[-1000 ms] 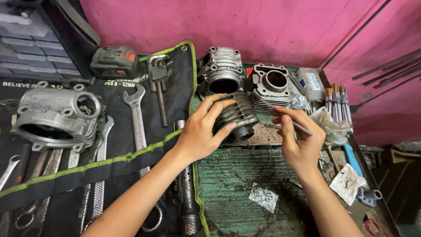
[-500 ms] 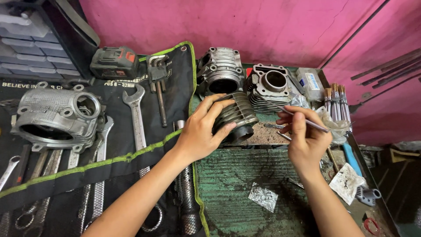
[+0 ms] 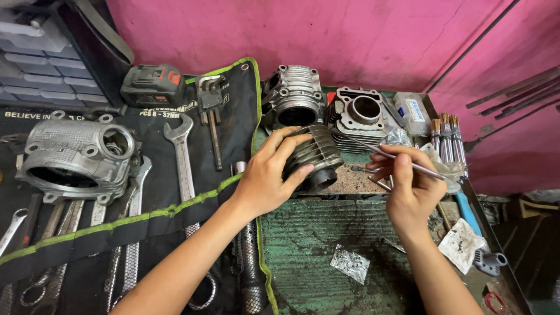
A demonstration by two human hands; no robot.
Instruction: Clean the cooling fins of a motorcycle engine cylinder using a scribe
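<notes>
My left hand (image 3: 269, 175) grips a dark finned engine cylinder (image 3: 315, 156), tilted on its side over the green bench top (image 3: 315, 233). My right hand (image 3: 408, 186) pinches a thin metal rod (image 3: 379, 153) whose tip points at the cylinder's upper fins. Two more finned cylinders stand behind: a silver one (image 3: 293, 100) and a darker one (image 3: 360, 114).
A black tool roll with green trim (image 3: 175, 192) lies at left with spanners (image 3: 182, 157), a silver engine cover (image 3: 76, 154) and a power-tool battery (image 3: 153, 83). Small brushes (image 3: 446, 131), a white box (image 3: 413, 111), crumpled foil (image 3: 350, 263) and a rag (image 3: 461, 245) lie at right. A pink wall stands behind.
My right hand has lifted and turned, raising the thin rod from low beside the cylinder to its upper fins. My left hand keeps its hold on the cylinder.
</notes>
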